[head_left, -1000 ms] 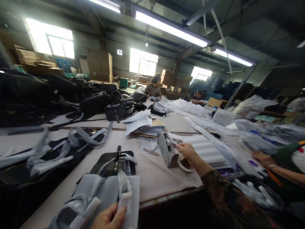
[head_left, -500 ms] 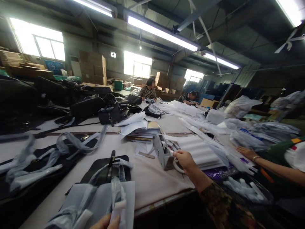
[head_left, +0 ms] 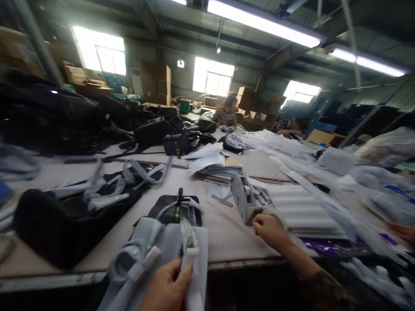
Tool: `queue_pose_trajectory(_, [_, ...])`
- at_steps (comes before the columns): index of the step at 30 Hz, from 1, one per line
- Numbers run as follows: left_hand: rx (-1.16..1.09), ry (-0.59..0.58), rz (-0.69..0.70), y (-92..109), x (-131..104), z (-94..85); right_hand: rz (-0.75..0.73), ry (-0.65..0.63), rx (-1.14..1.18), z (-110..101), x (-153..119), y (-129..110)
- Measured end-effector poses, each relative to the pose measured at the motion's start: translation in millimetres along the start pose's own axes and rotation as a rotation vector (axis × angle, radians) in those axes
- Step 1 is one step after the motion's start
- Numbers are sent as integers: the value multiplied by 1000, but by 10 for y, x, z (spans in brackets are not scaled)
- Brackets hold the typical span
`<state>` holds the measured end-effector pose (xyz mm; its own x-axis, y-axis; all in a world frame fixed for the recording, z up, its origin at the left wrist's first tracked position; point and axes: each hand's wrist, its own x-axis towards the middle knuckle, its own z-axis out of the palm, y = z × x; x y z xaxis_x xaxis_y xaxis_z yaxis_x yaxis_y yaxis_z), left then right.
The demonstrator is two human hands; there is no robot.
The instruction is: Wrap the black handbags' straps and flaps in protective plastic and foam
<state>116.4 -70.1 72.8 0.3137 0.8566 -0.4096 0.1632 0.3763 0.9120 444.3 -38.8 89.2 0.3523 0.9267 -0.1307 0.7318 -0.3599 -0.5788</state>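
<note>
White wrapping (head_left: 195, 276), pinched by left hand (head_left: 167, 283) (thumb uppermost)

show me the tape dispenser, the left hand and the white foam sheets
Tape dispenser (head_left: 239, 201), head view: its grey side
Left hand (head_left: 167, 283), head view: back of the hand
White foam sheets (head_left: 303, 208), head view: top sheet

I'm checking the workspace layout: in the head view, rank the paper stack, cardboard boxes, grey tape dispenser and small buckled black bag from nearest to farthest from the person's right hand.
From the right hand:
1. Grey tape dispenser: just left.
2. Paper stack: beyond, farther left.
3. Small buckled black bag: behind the papers, left.
4. Cardboard boxes: far background, left.
</note>
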Motion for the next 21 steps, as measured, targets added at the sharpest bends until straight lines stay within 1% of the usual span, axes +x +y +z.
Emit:
queue_pose_trajectory(2, [8,-13,-1,30,-34,28,-74,-178,104,120,-233,-221])
queue_pose_trajectory(4, [36,-16,6,70,-54,49,-160,-411,332,231,-486,-525])
queue_pose_trajectory(5, [55,-11,13,93,-62,56,-201,-506,397,284,-598,-691])
queue_pose_trajectory(7, [108,-4,36,135,-77,64,-226,-636,479,388,-755,-1000])
queue_pose_trajectory(8, [141,2,48,150,-84,64,-221,-675,483,441,-796,-1124])
queue_pose_trajectory(10, [218,33,72,165,-93,61,-192,-695,438,538,-817,-1288])
queue_pose_trajectory(12, [288,80,90,157,-96,60,-162,-674,352,609,-788,-1355])
queue_pose_trajectory(16, [368,146,130,122,-91,79,-147,-628,199,657,-715,-1360])
queue_pose_trajectory(21, [400,174,149,96,-64,111,-142,-550,95,672,-699,-1355])
